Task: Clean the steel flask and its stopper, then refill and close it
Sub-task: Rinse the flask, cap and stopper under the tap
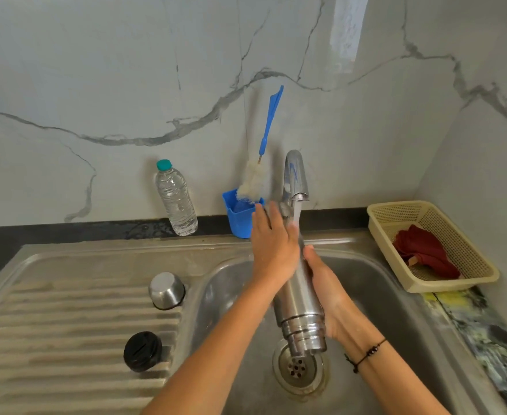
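Holding the steel flask (pixel 298 298) mouth-down over the sink (pixel 396 295) drain, the right hand (pixel 328 292) wraps its side while the left hand (pixel 273 238) lies flat with straight fingers against its upper end under the running tap (pixel 295 178). On the drainboard sit the black stopper (pixel 142 351) and steel cup (pixel 166 290).

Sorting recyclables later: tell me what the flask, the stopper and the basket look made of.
Flask: steel by its look, brushed silver body with mirror-like highlights at the ringed neck.
Stopper: dark, dull and ridged, probably plastic.
Basket: cream, with fine moulded mesh walls, likely plastic.
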The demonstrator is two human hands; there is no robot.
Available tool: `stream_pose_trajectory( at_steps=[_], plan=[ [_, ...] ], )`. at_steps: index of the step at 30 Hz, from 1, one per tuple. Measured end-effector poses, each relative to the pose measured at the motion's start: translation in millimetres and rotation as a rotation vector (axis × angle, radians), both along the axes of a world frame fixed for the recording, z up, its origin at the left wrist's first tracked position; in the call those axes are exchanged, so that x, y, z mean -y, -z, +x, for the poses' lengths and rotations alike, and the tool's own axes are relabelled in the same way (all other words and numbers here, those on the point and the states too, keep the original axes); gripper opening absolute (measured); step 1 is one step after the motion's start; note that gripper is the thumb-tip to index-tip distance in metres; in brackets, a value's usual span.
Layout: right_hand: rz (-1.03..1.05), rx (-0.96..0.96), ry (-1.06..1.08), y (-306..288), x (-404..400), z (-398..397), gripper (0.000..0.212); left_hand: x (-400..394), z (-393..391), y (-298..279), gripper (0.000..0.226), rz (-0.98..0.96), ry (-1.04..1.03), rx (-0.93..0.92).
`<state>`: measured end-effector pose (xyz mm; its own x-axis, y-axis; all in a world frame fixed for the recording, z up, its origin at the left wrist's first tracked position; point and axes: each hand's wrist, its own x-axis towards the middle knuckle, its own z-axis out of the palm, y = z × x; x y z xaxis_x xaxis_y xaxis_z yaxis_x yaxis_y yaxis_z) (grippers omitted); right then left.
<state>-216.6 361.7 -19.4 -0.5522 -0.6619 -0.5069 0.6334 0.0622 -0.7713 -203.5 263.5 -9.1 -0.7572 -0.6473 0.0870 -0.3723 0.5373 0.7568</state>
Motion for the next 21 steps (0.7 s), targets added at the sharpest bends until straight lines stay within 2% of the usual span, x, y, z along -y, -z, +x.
stream_pose_trajectory(
  at_steps=[4, 6, 8, 10, 13, 17, 21],
  plan=[
    [-0.060, 0.008, 0.074, 0, 9, -8, 0.054, -39, 45, 22, 0.052, -0.142, 0.190, 0.021],
    [-0.059, 0.025, 0.090, -1, 13, -9, 0.057, -53, 61, 34, 0.051, -0.358, 0.191, -0.021],
    [-0.052, 0.037, 0.088, -1, 15, -7, 0.057, -52, 60, 36, 0.053, -0.380, 0.139, -0.057],
    [-0.073, -0.009, 0.064, 1, 14, -5, 0.055, -48, 54, 21, 0.058, -0.297, 0.071, -0.034],
    [-0.087, -0.061, 0.033, 4, 9, -3, 0.054, -29, 32, 8, 0.054, -0.038, -0.002, 0.100],
    [-0.066, -0.078, -0.014, 4, 3, 1, 0.051, -12, 11, -11, 0.056, 0.096, -0.086, 0.098],
    [-0.045, -0.080, 0.035, 4, -4, -3, 0.048, -10, -3, -26, 0.057, 0.187, -0.108, 0.077]
  ],
)
